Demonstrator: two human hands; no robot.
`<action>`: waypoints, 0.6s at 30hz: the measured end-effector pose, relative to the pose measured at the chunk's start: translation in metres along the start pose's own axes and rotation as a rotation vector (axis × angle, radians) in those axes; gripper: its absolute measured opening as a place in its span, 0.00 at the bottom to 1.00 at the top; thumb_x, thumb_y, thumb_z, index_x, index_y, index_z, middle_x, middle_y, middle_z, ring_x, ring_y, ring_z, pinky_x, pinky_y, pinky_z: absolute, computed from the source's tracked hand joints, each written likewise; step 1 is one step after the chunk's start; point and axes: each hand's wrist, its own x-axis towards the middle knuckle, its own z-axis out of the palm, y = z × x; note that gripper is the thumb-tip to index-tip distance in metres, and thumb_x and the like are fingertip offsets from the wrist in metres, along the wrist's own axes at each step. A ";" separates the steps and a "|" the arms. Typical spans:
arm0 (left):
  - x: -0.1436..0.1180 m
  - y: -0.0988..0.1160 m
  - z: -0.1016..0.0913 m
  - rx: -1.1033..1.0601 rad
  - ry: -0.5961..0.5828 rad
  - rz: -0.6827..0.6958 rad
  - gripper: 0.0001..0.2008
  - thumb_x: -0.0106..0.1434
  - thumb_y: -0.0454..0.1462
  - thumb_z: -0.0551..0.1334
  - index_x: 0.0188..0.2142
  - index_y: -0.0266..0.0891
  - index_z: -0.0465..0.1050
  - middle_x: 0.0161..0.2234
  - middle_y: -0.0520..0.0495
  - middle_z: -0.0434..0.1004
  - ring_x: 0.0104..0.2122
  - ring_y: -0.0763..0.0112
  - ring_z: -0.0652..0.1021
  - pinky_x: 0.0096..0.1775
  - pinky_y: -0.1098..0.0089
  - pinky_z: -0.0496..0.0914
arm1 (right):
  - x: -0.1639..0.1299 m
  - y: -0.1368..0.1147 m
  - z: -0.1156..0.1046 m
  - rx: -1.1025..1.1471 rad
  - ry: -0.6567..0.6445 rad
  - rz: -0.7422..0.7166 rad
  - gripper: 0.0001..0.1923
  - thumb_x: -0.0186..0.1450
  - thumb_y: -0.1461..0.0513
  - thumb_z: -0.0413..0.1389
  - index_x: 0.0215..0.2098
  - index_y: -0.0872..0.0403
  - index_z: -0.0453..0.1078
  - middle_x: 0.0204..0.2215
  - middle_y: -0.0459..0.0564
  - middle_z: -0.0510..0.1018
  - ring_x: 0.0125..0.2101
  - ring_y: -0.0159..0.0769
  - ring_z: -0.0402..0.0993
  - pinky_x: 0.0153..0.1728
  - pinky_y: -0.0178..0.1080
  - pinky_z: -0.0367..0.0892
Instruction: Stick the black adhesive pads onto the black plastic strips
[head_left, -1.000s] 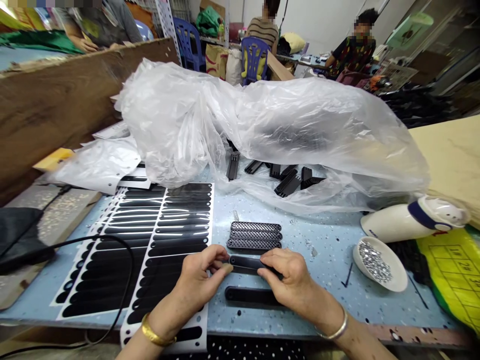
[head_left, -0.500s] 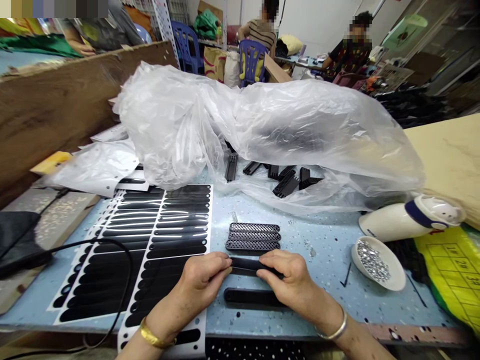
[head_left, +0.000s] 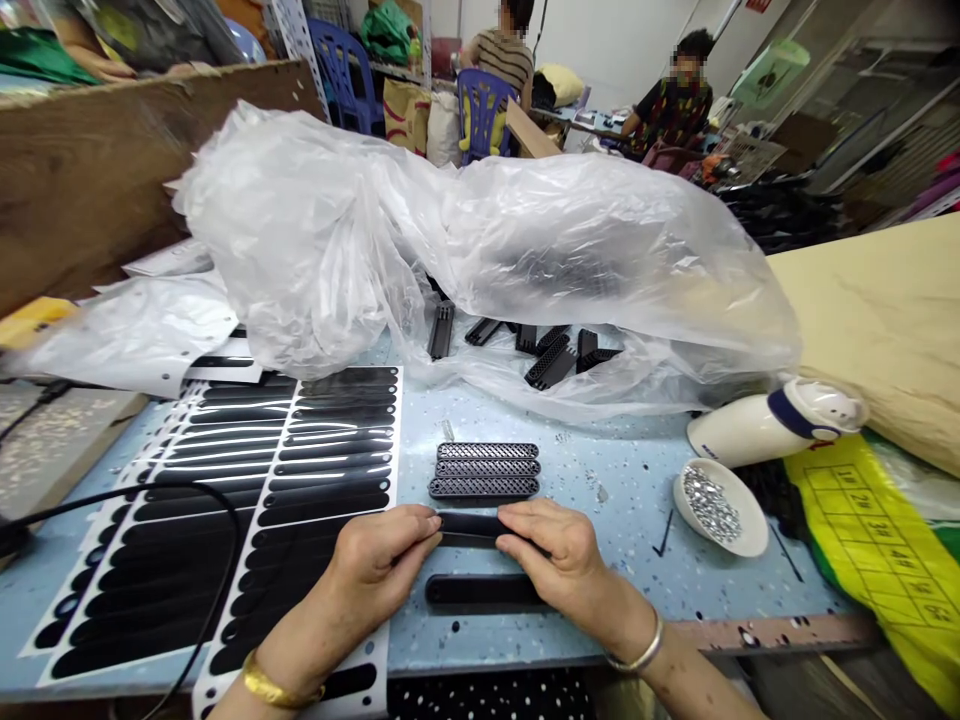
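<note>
Now both hands work at one black strip [head_left: 472, 526] just above the near edge of the worktop [head_left: 630, 450]. Left hand [head_left: 382, 562]: thumb and fingertips pinched on the strip's left end; a second ago the rounded end with its hole shows plainly beside those fingertips, now it is mostly covered. Right hand [head_left: 559, 552]: thumb and fingers grasping the other end, grip much as before. Reading: the left end seems to be getting pressed or lined up, so the strip is steadied from both sides. A dark edge runs under it; cannot tell whether that is a second piece or shadow. Nearer the person, a black bar [head_left: 480, 593] lies flat, its right end hidden by the right hand. Just beyond the strip, three textured pieces [head_left: 487, 471] sit side by side, unchanged. Sheets of black strips [head_left: 341, 440] to the left, white bowl [head_left: 754, 528] of metal bits [head_left: 712, 505] to the right. View has swung slightly right; neighbouring items look undisturbed.
</note>
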 end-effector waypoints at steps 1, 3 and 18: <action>0.000 0.000 0.000 0.003 0.004 0.004 0.07 0.64 0.28 0.61 0.37 0.36 0.77 0.33 0.47 0.83 0.30 0.72 0.82 0.34 0.78 0.75 | 0.000 0.000 0.000 0.000 -0.005 0.001 0.12 0.63 0.68 0.60 0.45 0.54 0.79 0.37 0.53 0.83 0.35 0.40 0.79 0.37 0.43 0.75; 0.001 0.000 0.000 0.007 0.007 0.005 0.07 0.64 0.28 0.61 0.37 0.37 0.77 0.33 0.47 0.83 0.30 0.73 0.82 0.34 0.78 0.75 | 0.001 0.001 -0.002 0.038 -0.010 0.025 0.13 0.63 0.68 0.61 0.46 0.54 0.79 0.37 0.53 0.83 0.35 0.39 0.79 0.38 0.43 0.75; 0.005 0.002 -0.003 0.058 0.014 0.011 0.06 0.64 0.30 0.61 0.36 0.40 0.77 0.32 0.50 0.84 0.29 0.72 0.83 0.34 0.78 0.77 | 0.000 0.010 -0.006 0.175 -0.013 0.141 0.13 0.60 0.65 0.64 0.44 0.51 0.79 0.36 0.52 0.84 0.35 0.38 0.81 0.38 0.40 0.77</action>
